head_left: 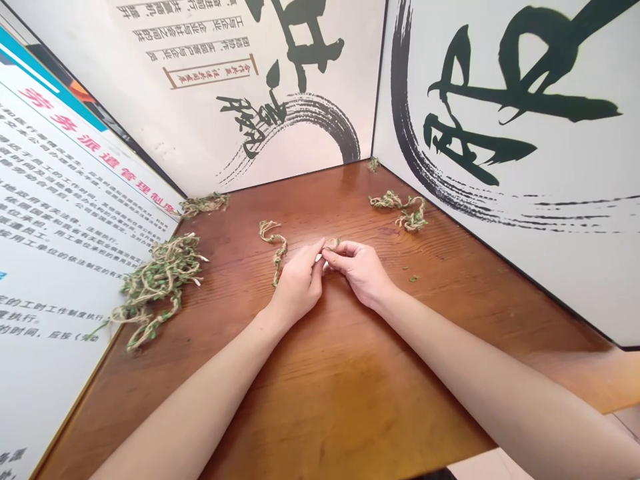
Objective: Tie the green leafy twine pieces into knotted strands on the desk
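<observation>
My two bare hands meet over a brown wooden table (375, 387), fingertips together at its middle. My left hand (299, 275), seen from the back, is curled with thumb and forefinger drawn to a pinch; my right hand (361, 268) mirrors it, thumb and forefinger pressed together and the other fingers folded in. Between them is a small bit of green-and-tan twine (334, 244), a thin loop of it showing above my right fingertips. My fingers hide most of the piece, though it seems gripped from both sides, and a speck of white shows just beneath.

Just beyond my left hand, a loose strand (280, 252) of tan cord with green leafy tufts snakes across the wood, its near end close against the hand; whether they touch, I cannot tell. A large tangled heap (163, 277) of the same leafy cord lies at the table's left edge, with white tips poking out, and a smaller bunch (204, 204) sits behind it. To the right, a curled clump (413, 217) rests near the printed panel (500, 153), and green scraps (413, 279) dot the wood.
</observation>
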`<state>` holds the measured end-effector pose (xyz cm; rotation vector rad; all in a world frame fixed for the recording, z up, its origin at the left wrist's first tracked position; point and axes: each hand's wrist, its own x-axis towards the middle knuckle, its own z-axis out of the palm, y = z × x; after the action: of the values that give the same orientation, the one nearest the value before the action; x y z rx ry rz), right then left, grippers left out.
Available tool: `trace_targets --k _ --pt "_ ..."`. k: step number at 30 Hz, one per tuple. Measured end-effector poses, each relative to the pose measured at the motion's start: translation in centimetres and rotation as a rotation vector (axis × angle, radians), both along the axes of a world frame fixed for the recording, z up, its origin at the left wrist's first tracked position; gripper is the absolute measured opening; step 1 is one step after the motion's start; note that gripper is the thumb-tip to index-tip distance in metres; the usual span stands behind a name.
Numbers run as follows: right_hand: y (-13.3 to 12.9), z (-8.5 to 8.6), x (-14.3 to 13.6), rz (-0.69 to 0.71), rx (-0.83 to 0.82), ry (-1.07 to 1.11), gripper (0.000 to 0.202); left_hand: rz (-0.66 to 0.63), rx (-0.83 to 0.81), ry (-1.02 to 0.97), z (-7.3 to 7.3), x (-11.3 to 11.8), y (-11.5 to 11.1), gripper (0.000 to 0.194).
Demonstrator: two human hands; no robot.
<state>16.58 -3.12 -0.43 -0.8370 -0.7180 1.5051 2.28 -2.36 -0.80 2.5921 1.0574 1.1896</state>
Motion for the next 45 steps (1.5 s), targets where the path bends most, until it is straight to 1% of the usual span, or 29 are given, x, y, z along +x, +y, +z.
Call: trace_targets --k 4,6,8,9,10,11,12,13,14,15,16,18,20,22,25,27,29,32,35,37,39,41,43,45 --pt "0.1 0.2 0.3 -0.070 0.009 -0.144 0.036 0.040 -0.091 0.018 0.2 -0.1 0.1 0.021" --pt "0.2 0.2 0.5 -0.187 -0.027 -0.224 0.035 0.084 -0.120 0.024 0.4 -0.1 0.0 0.020" --pt "0.2 0.1 0.8 -0.360 -0.049 -0.336 0.034 0.153 -0.149 0.022 0.5 -0.1 -0.1 0.020" --pt "0.2 0.1 0.9 -0.439 -0.010 -0.420 0.034 0.181 -0.171 0.020 0.6 -0.2 -0.2 0.020" --pt "0.1 0.2 1.1 -0.492 0.080 -0.520 0.035 0.193 -0.197 0.017 0.7 -0.2 -0.3 0.021" --pt "-0.1 0.2 1.2 -0.511 0.215 -0.625 0.039 0.186 -0.224 0.010 0.8 -0.2 -0.3 0.022" --pt "-0.3 0.3 1.4 -0.495 0.377 -0.719 0.043 0.159 -0.253 -0.002 0.9 -0.2 -0.3 0.023" --pt "-0.4 0.4 1.5 -0.440 0.535 -0.793 0.045 0.121 -0.281 -0.025 1.1 -0.3 -0.4 0.025" --pt "-0.5 0.4 1.5 -0.354 0.655 -0.844 0.045 0.085 -0.310 -0.058 1.2 -0.3 -0.4 0.027" --pt "-0.6 0.4 1.5 -0.255 0.714 -0.862 0.042 0.057 -0.339 -0.102 1.3 -0.3 -0.4 0.028" --pt "-0.6 0.3 1.4 -0.153 0.712 -0.841 0.035 0.041 -0.363 -0.156 1.3 -0.4 -0.4 0.028" --pt "-0.5 -0.1 1.2 0.005 0.576 -0.706 0.022 0.041 -0.393 -0.257 1.4 -0.4 -0.4 0.026" --pt "-0.4 -0.4 1.0 0.067 0.422 -0.556 0.023 0.068 -0.392 -0.298 1.4 -0.5 -0.4 0.025" --pt "-0.3 -0.5 0.8 0.060 0.354 -0.488 0.025 0.108 -0.373 -0.288 1.5 -0.4 -0.5 0.025" --pt "-0.4 -0.4 0.7 0.025 0.326 -0.474 0.023 0.177 -0.326 -0.316 1.5 -0.3 -0.7 0.024" --pt "-0.5 -0.4 0.6 0.038 0.303 -0.486 0.019 0.197 -0.296 -0.363 1.5 -0.2 -0.8 0.023" --pt "-0.5 -0.4 0.6 0.040 0.308 -0.547 0.017 0.187 -0.292 -0.401 1.4 -0.2 -0.8 0.023" --pt "-0.3 -0.5 0.8 -0.048 0.364 -0.673 0.016 0.138 -0.395 -0.481 1.0 -0.5 -0.5 0.028" --pt "0.0 -0.4 1.1 -0.161 0.374 -0.778 0.011 0.112 -0.559 -0.662 0.7 -0.6 0.1 0.035" --pt "0.1 -0.3 1.3 -0.188 0.378 -0.831 0.009 0.111 -0.637 -0.779 0.7 -0.5 0.3 0.036" --pt "0.0 -0.3 1.3 -0.175 0.408 -0.871 0.010 0.101 -0.684 -0.848 1.0 -0.2 0.3 0.034" --pt "-0.2 -0.3 1.2 -0.151 0.440 -0.915 0.011 0.075 -0.710 -0.865 1.3 0.2 0.1 0.031" --pt "-0.4 -0.3 1.1 -0.126 0.455 -0.967 0.012 0.056 -0.721 -0.847 1.4 0.5 -0.2 0.028" --pt "-0.5 -0.3 0.9 -0.088 0.481 -1.005 0.013 0.060 -0.675 -0.764 1.3 0.5 -0.4 0.025"
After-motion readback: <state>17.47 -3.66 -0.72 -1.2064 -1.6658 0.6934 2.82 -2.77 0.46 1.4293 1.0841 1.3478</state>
